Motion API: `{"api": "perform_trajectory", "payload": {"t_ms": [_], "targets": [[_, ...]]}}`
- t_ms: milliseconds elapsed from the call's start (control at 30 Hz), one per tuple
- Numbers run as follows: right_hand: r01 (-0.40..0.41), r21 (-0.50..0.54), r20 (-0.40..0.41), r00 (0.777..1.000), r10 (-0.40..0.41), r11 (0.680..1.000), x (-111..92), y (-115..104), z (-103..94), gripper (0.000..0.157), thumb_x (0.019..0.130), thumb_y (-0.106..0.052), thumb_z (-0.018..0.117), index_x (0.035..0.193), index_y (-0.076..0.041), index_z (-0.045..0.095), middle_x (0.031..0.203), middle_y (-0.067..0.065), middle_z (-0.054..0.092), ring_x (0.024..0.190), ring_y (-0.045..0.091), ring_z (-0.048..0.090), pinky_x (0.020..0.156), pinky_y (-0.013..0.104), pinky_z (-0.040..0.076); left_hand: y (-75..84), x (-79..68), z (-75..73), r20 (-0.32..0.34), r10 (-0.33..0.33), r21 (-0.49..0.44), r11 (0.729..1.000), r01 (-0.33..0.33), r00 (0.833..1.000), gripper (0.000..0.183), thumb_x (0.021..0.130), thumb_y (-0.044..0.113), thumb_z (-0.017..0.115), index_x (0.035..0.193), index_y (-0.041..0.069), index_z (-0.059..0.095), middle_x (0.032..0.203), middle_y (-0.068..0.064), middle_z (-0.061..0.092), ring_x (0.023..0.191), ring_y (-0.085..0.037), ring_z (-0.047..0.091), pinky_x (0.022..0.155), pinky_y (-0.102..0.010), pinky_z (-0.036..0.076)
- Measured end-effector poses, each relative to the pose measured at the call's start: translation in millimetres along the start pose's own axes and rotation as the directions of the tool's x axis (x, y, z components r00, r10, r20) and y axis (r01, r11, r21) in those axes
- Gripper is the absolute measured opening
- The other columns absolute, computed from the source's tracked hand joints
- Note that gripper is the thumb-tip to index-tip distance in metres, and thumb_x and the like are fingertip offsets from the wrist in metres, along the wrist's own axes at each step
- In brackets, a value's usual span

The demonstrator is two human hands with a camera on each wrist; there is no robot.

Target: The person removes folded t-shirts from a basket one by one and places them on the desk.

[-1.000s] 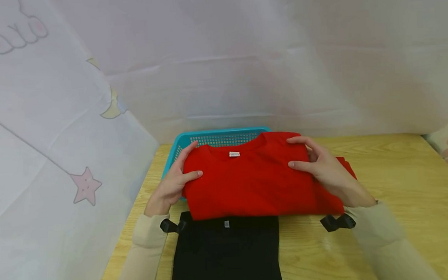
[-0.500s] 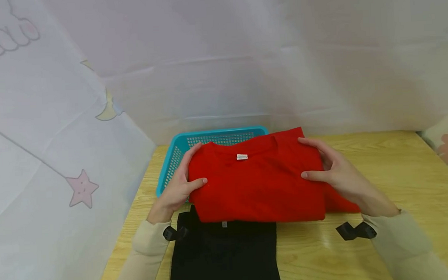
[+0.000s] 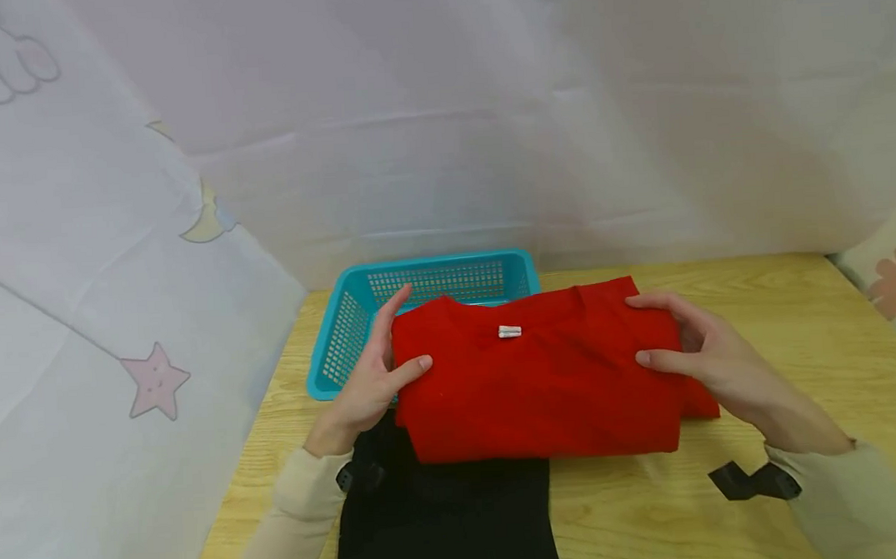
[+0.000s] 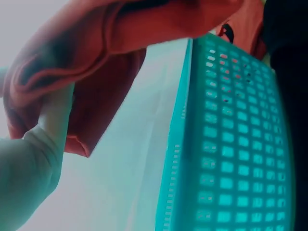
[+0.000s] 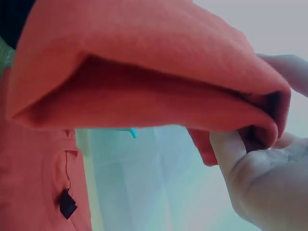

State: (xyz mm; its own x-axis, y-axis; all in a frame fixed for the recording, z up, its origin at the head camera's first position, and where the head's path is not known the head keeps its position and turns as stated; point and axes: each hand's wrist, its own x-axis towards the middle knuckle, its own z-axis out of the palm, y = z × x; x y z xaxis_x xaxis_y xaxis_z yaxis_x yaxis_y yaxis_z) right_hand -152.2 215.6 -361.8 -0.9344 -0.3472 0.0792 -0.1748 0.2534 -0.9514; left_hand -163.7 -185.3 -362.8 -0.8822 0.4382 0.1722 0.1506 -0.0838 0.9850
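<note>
A folded red T-shirt (image 3: 535, 392) with a white neck label hangs in both hands, over the table and in front of the basket. My left hand (image 3: 373, 383) grips its left side, thumb on the front and fingers behind. On the opposite side my right hand (image 3: 702, 348) pinches the fabric in the same way. The right wrist view shows the shirt's folded layers (image 5: 144, 96) between thumb and fingers. Below lies a folded black garment (image 3: 443, 521), its upper part hidden by the red shirt.
A turquoise mesh basket (image 3: 331, 343) stands at the back left of the wooden table (image 3: 780, 323). Another red garment (image 5: 38, 183) with a black tag lies under the held shirt, mostly hidden in the head view. Patterned cloth walls (image 3: 412, 148) enclose the back and sides.
Both hands have shifted right and a little toward the person with the red shirt in them. More of the basket shows now, and the black garment's label is covered.
</note>
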Motion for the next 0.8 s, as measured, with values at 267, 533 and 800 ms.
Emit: {"api": "perform_trajectory", "payload": {"t_ms": [267, 533, 800], "targets": [[-0.16, 0.094, -0.042, 0.986, 0.164, 0.983, -14.5, 10.0, -13.2, 0.055, 0.095, -0.009, 0.059, 0.143, -0.026, 0.04, 0.128, -0.009, 0.047, 0.091, 0.011, 0.062, 0.072, 0.026, 0.054, -6.2, 4.6, 16.7, -0.04, -0.058, -0.011, 0.998, 0.057, 0.998, 0.075, 0.093, 0.0, 0.057, 0.152, 0.028, 0.02, 0.12, -0.004, 0.059, 0.105, -0.018, 0.063, 0.083, -0.037, 0.057], [-0.132, -0.046, -0.017, 0.991, 0.131, 0.99, -38.9, 19.4, -26.3, 0.071, 0.092, -0.004, 0.062, 0.152, -0.024, 0.03, 0.146, -0.012, 0.034, 0.111, -0.005, 0.049, 0.079, 0.018, 0.051, -10.2, 0.2, 33.3, 0.131, -0.119, 0.011, 0.993, 0.119, 0.984, 0.076, 0.093, -0.004, 0.055, 0.153, 0.026, 0.02, 0.144, -0.008, 0.039, 0.105, -0.014, 0.057, 0.082, -0.029, 0.056], [-0.146, -0.213, 0.013, 0.988, 0.152, 0.966, -65.9, 35.8, -38.9, 0.073, 0.09, -0.008, 0.066, 0.152, -0.022, 0.028, 0.139, -0.02, 0.037, 0.108, -0.009, 0.051, 0.077, 0.021, 0.054, -20.9, -1.8, 51.4, 0.326, -0.139, 0.013, 0.99, 0.143, 0.935, 0.083, 0.092, -0.007, 0.054, 0.155, 0.028, 0.013, 0.144, -0.02, 0.036, 0.104, -0.015, 0.058, 0.082, -0.031, 0.057]]}}
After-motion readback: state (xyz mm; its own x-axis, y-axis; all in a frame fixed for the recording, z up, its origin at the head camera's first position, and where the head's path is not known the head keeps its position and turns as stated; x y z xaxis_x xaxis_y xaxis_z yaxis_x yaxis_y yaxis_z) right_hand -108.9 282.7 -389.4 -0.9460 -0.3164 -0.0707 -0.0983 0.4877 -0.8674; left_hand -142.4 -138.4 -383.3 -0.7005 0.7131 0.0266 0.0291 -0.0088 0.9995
